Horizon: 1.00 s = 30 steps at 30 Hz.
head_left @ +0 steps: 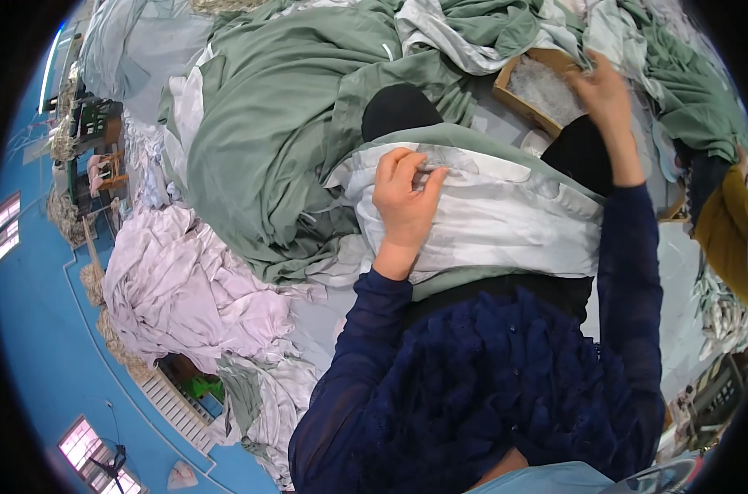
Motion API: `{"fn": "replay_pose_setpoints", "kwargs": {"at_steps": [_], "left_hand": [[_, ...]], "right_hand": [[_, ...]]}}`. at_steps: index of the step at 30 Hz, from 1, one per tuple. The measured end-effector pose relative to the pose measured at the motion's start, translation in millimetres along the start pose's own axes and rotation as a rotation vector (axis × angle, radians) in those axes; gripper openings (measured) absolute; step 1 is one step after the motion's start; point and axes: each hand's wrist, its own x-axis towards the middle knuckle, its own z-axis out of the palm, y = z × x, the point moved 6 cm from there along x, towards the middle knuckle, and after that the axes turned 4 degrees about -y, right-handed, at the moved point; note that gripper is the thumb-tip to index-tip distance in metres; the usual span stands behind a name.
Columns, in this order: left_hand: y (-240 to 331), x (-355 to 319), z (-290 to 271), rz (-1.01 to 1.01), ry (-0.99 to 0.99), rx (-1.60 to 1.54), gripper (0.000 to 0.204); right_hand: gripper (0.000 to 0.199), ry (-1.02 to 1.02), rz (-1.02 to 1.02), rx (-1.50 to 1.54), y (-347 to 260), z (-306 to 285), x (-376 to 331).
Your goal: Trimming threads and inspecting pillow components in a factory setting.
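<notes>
A piece of white printed fabric with green edging [505,222] lies across my lap. My left hand [407,196] is closed on its upper edge, thumb and fingers pinching the cloth near the left end. At the upper right, my right hand [602,92] is over the right side of an open cardboard box [515,100]. Many small clear pieces [547,89] fill that box. The right fingers are curled, and whatever they may hold is too small to make out.
A big heap of green fabric [267,123] rises to the left and ahead. Pale pink printed cloth [193,288] lies at the left. More green and white cloth [678,90] is piled at the far right, near a person in a mustard-coloured garment [724,230]. A blue floor [44,329] shows beyond.
</notes>
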Motion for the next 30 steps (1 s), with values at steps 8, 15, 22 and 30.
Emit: {"fn": "replay_pose_setpoints", "kwargs": {"at_steps": [8, 15, 22, 30], "left_hand": [[6, 2, 1, 0.002, -0.034, 0.284, 0.043], [-8, 3, 1, -0.144, -0.104, 0.339, 0.056], [-16, 3, 2, -0.177, -0.134, 0.301, 0.054], [-15, 6, 7, -0.172, -0.146, 0.31, 0.054]], "right_hand": [[0.019, -0.49, -0.248, 0.681, -160, 73, -146], [0.025, -0.434, -0.375, 0.534, -171, 90, -147], [0.016, -0.378, -0.392, 0.725, -166, 92, -148], [0.007, -0.717, 0.138, 1.41, -151, 108, -141]]}}
